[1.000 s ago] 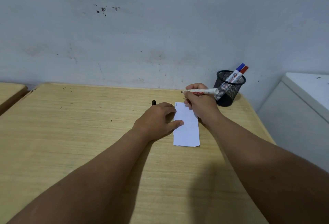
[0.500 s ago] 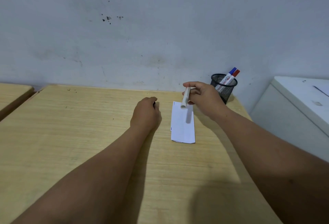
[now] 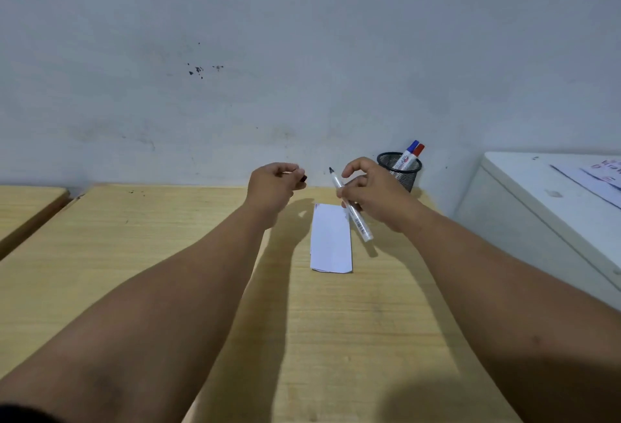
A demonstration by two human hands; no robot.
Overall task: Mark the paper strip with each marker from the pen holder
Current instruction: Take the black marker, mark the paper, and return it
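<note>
A white paper strip (image 3: 331,241) lies on the wooden desk (image 3: 201,271), between my two hands. My right hand (image 3: 373,192) grips an uncapped white marker (image 3: 353,211), its dark tip pointing up and to the left, its rear end over the strip's right edge. My left hand (image 3: 274,185) is raised above the desk to the left of the strip and pinches the black cap (image 3: 303,179). A black mesh pen holder (image 3: 401,172) stands at the back right with a blue-capped marker (image 3: 409,152) and a red-capped marker (image 3: 416,152) in it.
A grey wall rises right behind the desk. A white cabinet (image 3: 537,207) with papers on top stands past the desk's right edge. Another wooden desk (image 3: 23,207) sits to the left across a narrow gap.
My left hand has picked the black cap off the desk and lifted it. My right hand has turned the marker so the tip points up and left. Both hands rose above the strip.
</note>
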